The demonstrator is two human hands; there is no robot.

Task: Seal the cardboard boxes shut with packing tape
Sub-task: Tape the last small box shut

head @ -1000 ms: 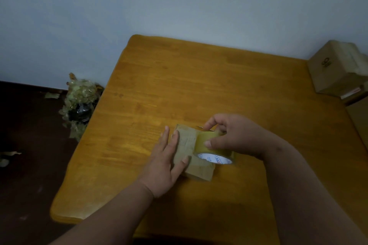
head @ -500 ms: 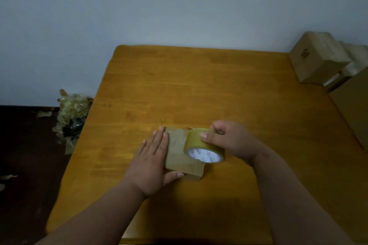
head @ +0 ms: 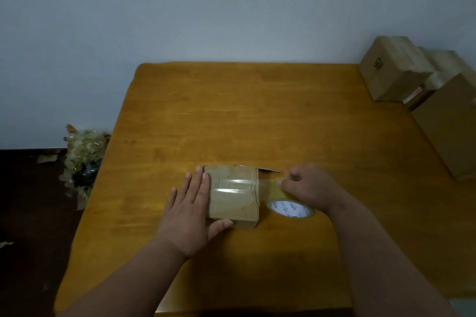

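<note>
A small cardboard box (head: 235,203) lies on the wooden table (head: 231,116), near its front middle. A strip of clear tape (head: 233,185) runs across the box top from left to right. My left hand (head: 190,210) lies flat on the box's left side, fingers straight, thumb along the front edge. My right hand (head: 307,189) grips the roll of packing tape (head: 289,207) just right of the box. The tape stretches from the roll onto the box. A thin dark blade-like object (head: 270,170) pokes out behind the box.
Several cardboard boxes (head: 394,69) are stacked at the table's far right, with a larger one (head: 448,121) nearer. A heap of crumpled used tape (head: 82,157) lies on the dark floor left of the table. A pale wall stands behind.
My right hand has pulled the roll to the right, off the box top, laying a strip of tape across it. My left hand stayed pressed on the box's left side.
</note>
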